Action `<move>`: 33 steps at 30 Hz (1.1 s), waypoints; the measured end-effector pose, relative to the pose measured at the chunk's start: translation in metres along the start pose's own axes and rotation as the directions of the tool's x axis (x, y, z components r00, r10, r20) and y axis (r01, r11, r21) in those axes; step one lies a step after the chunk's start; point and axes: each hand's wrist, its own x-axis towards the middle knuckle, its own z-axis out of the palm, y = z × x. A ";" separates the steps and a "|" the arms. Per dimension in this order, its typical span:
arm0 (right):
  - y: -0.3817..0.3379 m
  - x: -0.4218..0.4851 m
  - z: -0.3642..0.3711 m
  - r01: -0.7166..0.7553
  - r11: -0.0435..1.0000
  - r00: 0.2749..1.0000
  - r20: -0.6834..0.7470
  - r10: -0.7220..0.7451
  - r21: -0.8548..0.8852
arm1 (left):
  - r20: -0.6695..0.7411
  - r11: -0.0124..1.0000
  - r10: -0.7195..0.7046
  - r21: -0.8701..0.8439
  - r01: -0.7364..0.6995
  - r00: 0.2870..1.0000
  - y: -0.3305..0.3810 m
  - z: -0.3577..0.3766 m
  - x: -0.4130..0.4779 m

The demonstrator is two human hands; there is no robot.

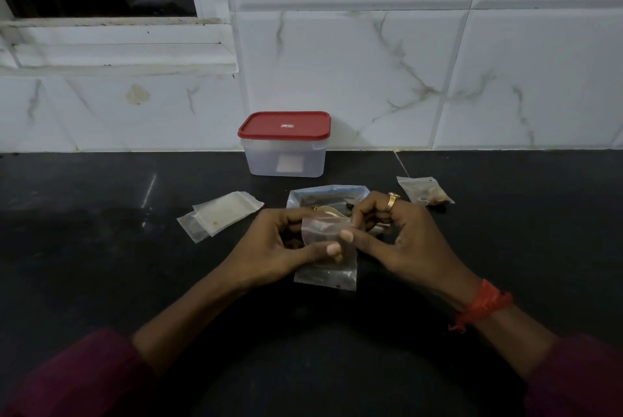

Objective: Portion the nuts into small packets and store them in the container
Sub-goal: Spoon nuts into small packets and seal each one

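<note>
Maroon sleeves [84, 376] sit at the bottom edge. Over the black counter [101, 265], the left hand [279, 248] and right hand [408, 241] each pinch a small clear packet [323, 229] between thumb and fingers, centre frame. A larger bag [328, 194] with dark contents lies just behind it. Filled packet [426, 194] lies to the right, empty packets [219, 214] to the left. Red-lidded container [285, 160] stands closed against the tiled wall [371, 62].

Both hands' fingers [347, 235] pinching packet [320, 227], contents unclear
</note>
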 end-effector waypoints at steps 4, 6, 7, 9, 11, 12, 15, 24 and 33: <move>-0.004 0.001 0.003 0.045 0.998 0.999 -0.011 -0.045 -0.054 | 0.033 1.000 -0.027 -0.006 0.028 0.999 0.002 0.004 0.000; -0.005 0.000 0.004 0.050 0.996 0.999 -0.016 -0.051 -0.070 | 0.033 0.999 -0.030 0.014 0.029 0.999 0.002 0.003 0.000; -0.005 -0.001 0.005 0.051 0.996 0.998 -0.018 -0.052 -0.067 | 0.030 0.999 -0.029 0.021 0.028 0.999 0.003 0.003 0.000; -0.007 -0.001 0.007 0.051 0.998 0.998 -0.025 -0.053 -0.044 | -0.005 1.000 -0.031 0.003 0.031 0.999 0.005 0.002 0.000; -0.009 0.000 0.008 0.049 0.999 0.998 -0.044 -0.049 -0.001 | -0.057 0.999 -0.031 -0.043 0.028 0.998 0.005 0.002 -0.001; -0.009 0.000 0.008 0.048 0.999 0.997 -0.059 -0.047 0.019 | -0.058 0.997 -0.039 -0.066 0.035 0.998 0.005 0.002 -0.001; -0.009 0.000 0.009 0.044 0.998 0.995 -0.086 -0.040 0.047 | 0.054 0.982 -0.100 -0.155 0.107 0.993 0.006 0.003 -0.002; -0.003 0.001 0.007 0.028 1.000 0.995 -0.099 -0.027 0.004 | 0.113 0.987 -0.113 -0.101 0.125 0.987 0.006 0.004 -0.002; -0.003 0.000 0.006 0.009 1.000 0.997 -0.079 -0.009 0.003 | 0.124 0.977 -0.184 -0.083 0.196 0.975 0.010 0.008 -0.003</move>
